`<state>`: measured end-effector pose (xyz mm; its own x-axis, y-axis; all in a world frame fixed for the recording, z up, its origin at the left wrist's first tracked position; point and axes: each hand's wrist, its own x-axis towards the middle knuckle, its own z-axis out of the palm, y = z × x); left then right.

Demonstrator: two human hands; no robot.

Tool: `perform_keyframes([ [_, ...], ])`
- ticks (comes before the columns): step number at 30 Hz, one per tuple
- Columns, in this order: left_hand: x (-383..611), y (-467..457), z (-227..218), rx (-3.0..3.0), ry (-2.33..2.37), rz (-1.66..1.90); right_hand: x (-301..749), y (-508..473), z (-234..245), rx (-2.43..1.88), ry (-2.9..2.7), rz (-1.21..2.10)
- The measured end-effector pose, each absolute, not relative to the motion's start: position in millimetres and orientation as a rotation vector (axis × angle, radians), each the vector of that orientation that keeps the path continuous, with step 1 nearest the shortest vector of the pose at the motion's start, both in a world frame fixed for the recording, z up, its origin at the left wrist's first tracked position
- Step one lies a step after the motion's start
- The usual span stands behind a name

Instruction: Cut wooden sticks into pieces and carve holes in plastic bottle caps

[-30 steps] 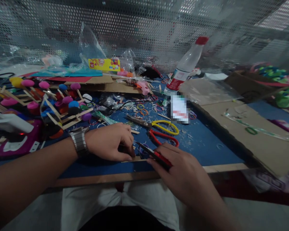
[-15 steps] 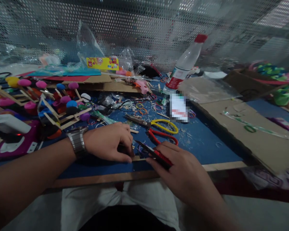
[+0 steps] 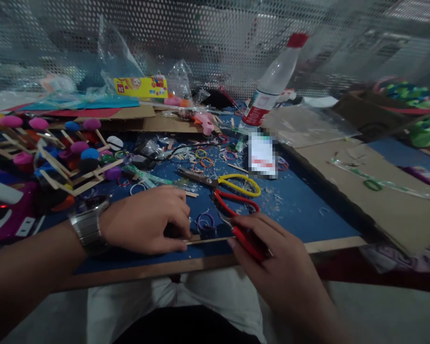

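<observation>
My left hand (image 3: 146,220), wearing a metal watch (image 3: 90,225), is closed with its fingertips pinching a thin wooden stick (image 3: 212,241). The stick lies along the table's near edge and sticks out to the right of my thumb. A red utility knife (image 3: 250,244) is gripped in my right hand (image 3: 275,251), its short blade pointing to the upper left above the tabletop. My right thumb is close to the stick's right end; whether it touches, I cannot tell. Just beyond the knife lie scissors (image 3: 239,184) with one yellow and one red handle. A purple rubber band (image 3: 205,221) rests between my hands.
Stick models with coloured pompoms (image 3: 80,153) crowd the left, beside a purple-and-white device (image 3: 12,222). A bottle (image 3: 268,91), a pink glue gun (image 3: 205,123) and a pixelated white object (image 3: 263,155) stand or lie farther back. Cardboard (image 3: 376,191) covers the right side.
The knife has moved right and its blade points more steeply away, with less blade showing. My left hand has shifted slightly left along with the stick. The whole view has moved a little.
</observation>
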<state>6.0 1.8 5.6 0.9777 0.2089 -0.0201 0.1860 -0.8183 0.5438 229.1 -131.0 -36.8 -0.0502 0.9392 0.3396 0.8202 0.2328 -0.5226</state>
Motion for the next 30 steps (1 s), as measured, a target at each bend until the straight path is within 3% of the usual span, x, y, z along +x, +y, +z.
perform_keyframes([
  [30, 5.6, 2.2, 3.1, 2.479, 0.281, 0.128, 223.2, -130.3, -40.7, -1.728, -1.874, 0.232],
])
